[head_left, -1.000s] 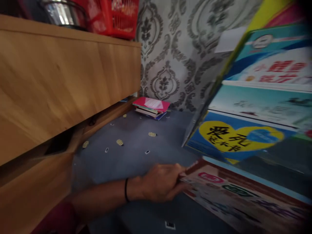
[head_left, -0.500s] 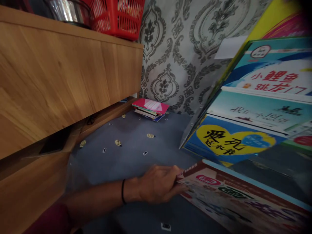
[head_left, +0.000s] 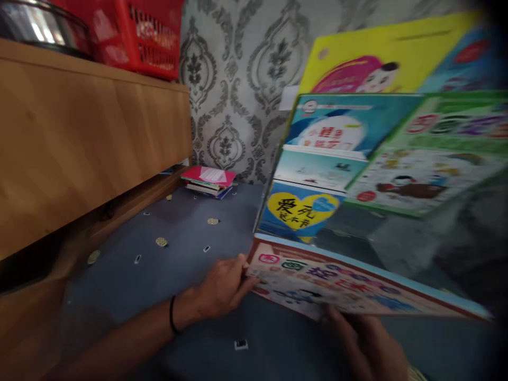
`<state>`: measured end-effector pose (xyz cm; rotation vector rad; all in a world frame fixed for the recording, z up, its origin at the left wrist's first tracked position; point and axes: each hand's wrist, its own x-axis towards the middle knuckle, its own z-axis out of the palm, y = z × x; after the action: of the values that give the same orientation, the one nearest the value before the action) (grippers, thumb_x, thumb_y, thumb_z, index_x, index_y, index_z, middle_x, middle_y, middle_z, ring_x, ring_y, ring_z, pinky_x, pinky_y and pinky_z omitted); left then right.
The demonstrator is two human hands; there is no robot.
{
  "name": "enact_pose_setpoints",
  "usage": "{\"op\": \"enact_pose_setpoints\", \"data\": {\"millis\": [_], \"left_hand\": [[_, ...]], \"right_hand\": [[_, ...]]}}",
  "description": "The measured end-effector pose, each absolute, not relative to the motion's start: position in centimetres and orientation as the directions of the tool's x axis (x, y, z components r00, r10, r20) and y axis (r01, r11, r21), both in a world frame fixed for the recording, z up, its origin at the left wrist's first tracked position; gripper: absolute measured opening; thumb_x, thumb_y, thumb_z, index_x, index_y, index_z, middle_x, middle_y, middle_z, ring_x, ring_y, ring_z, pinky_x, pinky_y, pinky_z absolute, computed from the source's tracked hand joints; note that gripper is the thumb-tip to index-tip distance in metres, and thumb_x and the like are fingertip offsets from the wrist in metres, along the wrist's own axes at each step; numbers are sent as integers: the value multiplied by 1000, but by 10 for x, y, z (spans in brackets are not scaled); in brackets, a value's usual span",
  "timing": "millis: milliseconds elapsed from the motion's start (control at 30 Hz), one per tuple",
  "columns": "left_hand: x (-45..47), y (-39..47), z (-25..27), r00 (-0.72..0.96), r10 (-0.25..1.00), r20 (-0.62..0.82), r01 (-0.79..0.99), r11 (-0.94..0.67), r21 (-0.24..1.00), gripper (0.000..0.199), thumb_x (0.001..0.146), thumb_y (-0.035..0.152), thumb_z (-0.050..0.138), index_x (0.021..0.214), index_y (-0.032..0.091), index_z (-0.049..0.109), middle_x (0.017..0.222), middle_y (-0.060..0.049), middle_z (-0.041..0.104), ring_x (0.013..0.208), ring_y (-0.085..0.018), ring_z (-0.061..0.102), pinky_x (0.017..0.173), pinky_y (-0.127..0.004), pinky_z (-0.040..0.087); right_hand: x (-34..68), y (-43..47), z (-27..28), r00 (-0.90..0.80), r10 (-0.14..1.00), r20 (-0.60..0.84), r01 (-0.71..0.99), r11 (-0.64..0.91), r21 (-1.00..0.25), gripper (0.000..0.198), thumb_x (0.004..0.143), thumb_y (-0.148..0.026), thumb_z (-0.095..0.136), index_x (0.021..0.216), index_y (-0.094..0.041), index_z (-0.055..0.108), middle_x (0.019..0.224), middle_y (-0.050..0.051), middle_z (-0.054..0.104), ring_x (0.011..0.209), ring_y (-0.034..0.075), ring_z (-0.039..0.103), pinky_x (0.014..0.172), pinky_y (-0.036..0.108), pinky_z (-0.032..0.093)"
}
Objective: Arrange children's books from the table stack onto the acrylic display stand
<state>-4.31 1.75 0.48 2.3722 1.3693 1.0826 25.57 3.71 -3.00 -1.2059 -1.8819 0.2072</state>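
Note:
My left hand (head_left: 224,288), with a black band at the wrist, is closed on the left edge of a large picture book (head_left: 289,283). This book has a brown border and colourful Chinese lettering, and it leans tilted in front of a display rack. At its lower edge is my right hand (head_left: 371,344), somewhat blurred, its fingers against the book. Behind stand other books on the rack: a blue one with a yellow heart (head_left: 301,209), a pale teal one (head_left: 313,169), a teal-and-blue one (head_left: 345,124), a green-framed one (head_left: 432,174) and a yellow one (head_left: 408,45).
A short pile of books (head_left: 208,180) with a pink one on top lies by the patterned wall (head_left: 273,58). To the left is a wooden cabinet (head_left: 95,127), carrying a red basket (head_left: 138,42) and a metal pot (head_left: 43,26). The floor covering (head_left: 186,275) is grey-blue.
The view has swung to the right, so more of the rack shows. My right hand has come into view at the book's lower edge. My left hand keeps its hold.

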Motion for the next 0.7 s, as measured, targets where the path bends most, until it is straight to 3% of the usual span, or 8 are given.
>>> {"op": "enact_pose_setpoints", "data": {"millis": [200, 333, 467, 700], "left_hand": [[-37, 15, 9, 199, 804, 561, 597, -553, 581, 19, 99, 39, 43, 93, 23, 52, 83, -6, 74, 74, -22, 73, 67, -32, 59], [-33, 15, 8, 121, 786, 606, 590, -548, 593, 28, 98, 48, 44, 85, 24, 51, 75, -4, 74, 66, -23, 73, 60, -32, 59], [-33, 15, 7, 95, 779, 619, 600, -541, 589, 42, 96, 62, 43, 83, 24, 54, 71, -7, 75, 62, -25, 73, 53, -32, 58], [-27, 12, 10, 57, 812, 581, 572, -504, 647, 46, 91, 68, 48, 81, 24, 55, 75, -8, 77, 67, -28, 76, 55, -34, 60]], "right_hand": [[232, 26, -1, -213, 795, 568, 486, 590, -645, 28, 100, -45, 47, 102, -23, 64, 86, 7, 75, 74, 20, 72, 67, 29, 60], [231, 20, 5, -241, 784, 572, 451, 613, -649, 25, 102, -39, 45, 105, -22, 62, 92, 7, 72, 82, 19, 68, 77, 30, 58], [233, 18, 4, -246, 790, 561, 454, 605, -654, 26, 102, -42, 45, 99, -22, 62, 87, 4, 68, 80, 18, 64, 76, 30, 56], [234, 17, 5, -246, 788, 564, 450, 609, -654, 25, 102, -41, 44, 99, -22, 59, 89, 4, 68, 80, 18, 62, 75, 30, 53]]}}
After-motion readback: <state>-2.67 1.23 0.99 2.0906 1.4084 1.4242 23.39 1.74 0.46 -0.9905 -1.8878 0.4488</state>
